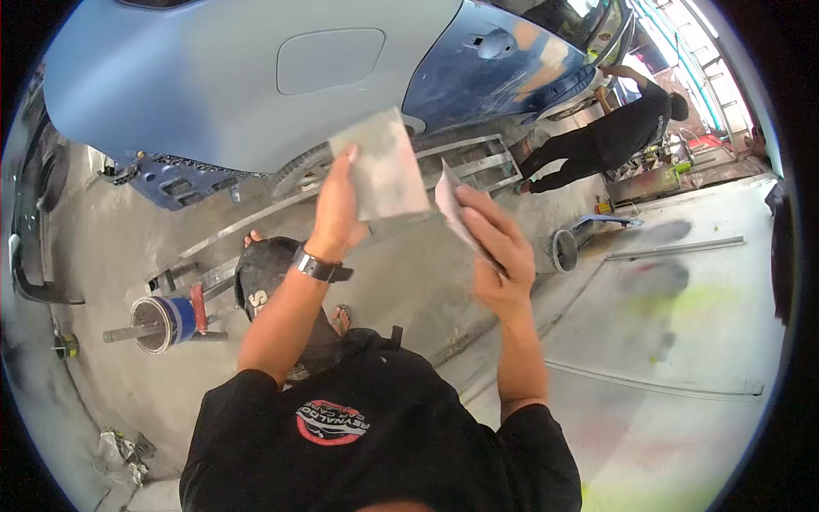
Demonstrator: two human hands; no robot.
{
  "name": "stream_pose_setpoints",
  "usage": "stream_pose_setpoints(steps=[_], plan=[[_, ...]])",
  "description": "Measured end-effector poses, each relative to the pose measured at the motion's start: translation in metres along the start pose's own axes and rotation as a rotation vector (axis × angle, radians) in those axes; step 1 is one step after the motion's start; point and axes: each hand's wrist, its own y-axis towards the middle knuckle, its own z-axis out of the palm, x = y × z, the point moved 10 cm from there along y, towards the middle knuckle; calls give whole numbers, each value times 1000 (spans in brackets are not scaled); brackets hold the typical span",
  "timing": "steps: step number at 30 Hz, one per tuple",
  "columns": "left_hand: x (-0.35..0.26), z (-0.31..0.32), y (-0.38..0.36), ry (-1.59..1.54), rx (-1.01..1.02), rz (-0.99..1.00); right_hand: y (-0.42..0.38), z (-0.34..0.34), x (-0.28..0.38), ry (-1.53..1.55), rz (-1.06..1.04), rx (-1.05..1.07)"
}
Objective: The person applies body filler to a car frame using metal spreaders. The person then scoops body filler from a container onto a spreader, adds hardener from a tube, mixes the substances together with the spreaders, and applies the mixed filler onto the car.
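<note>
My left hand, with a watch on its wrist, grips a pale, flat rectangular sheet by its left side, thumb across the face. Just to the right, my right hand is closed around a folded sheet of sandpaper, light on one face with a dark edge. A narrow gap separates the two pieces. Beyond them stands a blue car body with a grey, dull patch around its fuel flap. Neither hand touches the car.
A long metal frame lies on the floor beside the car. A blue bucket stands at left, and another bucket at right. A co-worker in dark clothes bends by the car's door. Paint-marked white panels lie at right.
</note>
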Motion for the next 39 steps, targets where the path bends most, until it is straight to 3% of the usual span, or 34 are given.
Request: stream_pose_setpoints(steps=[2,4,5,9,11,15,18,20,22,24,27,30,33,36,38,39], plan=[[9,32,-19,-145,93,-164,12,-3,22,165,-103,-154],[20,46,-25,-301,248,-264,14,20,18,122,-152,-68],[18,45,-26,-276,236,-263,11,30,14,100,-175,-19],[10,40,-37,-172,183,-218,1,37,-41,-164,55,54],[2,40,-36,-101,159,-137,-5,29,-60,-436,-7,139],[-13,45,-38,35,97,-55,-7,5,-56,-767,107,218],[-11,19,-35,369,-67,26,0,-3,-31,-677,129,29],[-13,19,-35,351,-84,100,-14,38,-26,-748,96,189],[-17,26,-36,341,-84,145,-13,38,-22,-815,88,224],[-33,37,-49,380,-71,151,10,11,3,-851,126,109],[-13,23,-33,452,2,105,3,46,-20,-924,7,221],[-7,14,-25,517,19,131,13,30,0,-898,-33,271],[-3,13,-28,276,-16,-14,23,-1,-16,-70,253,-40],[-7,19,-32,53,-182,-38,6,34,-54,-13,322,62],[-19,27,-39,-30,-198,-47,-22,52,-72,-469,114,221],[-24,30,-41,-57,-185,-48,-29,52,-76,-548,87,237]])
